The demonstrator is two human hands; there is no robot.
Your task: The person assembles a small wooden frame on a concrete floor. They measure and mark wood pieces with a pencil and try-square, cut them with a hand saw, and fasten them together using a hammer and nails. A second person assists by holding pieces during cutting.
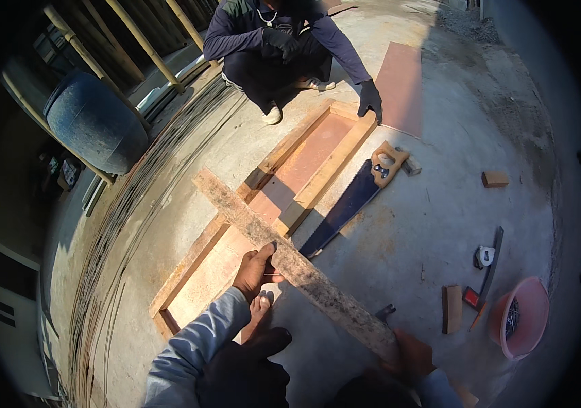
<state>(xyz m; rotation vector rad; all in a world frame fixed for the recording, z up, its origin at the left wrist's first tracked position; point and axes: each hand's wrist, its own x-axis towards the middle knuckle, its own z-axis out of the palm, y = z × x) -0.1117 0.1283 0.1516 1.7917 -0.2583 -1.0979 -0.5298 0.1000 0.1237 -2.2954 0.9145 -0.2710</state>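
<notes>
A long, rough wooden plank (311, 275) runs slantwise across the middle, raised over a shallow wooden frame (334, 163) backed with a reddish board. My left hand (256, 270) pinches the plank near its middle, thumb on the upper face and fingers at the near edge. Around its near right end my right hand (414, 355) is closed, partly in shadow. The plank hides part of the frame. Just right of the frame lies a handsaw (345, 207) with a dark blue blade and wooden handle. A small dark metal piece (385, 313) shows beside the plank.
A crouching co-worker's gloved hand (370, 100) rests on the frame's far end. At right are a pink bucket (532, 314) of nails, a tape measure (485, 256), a square (492, 268) and wood blocks (451, 309). Steel rods (134, 224) and a blue barrel (93, 122) stand left.
</notes>
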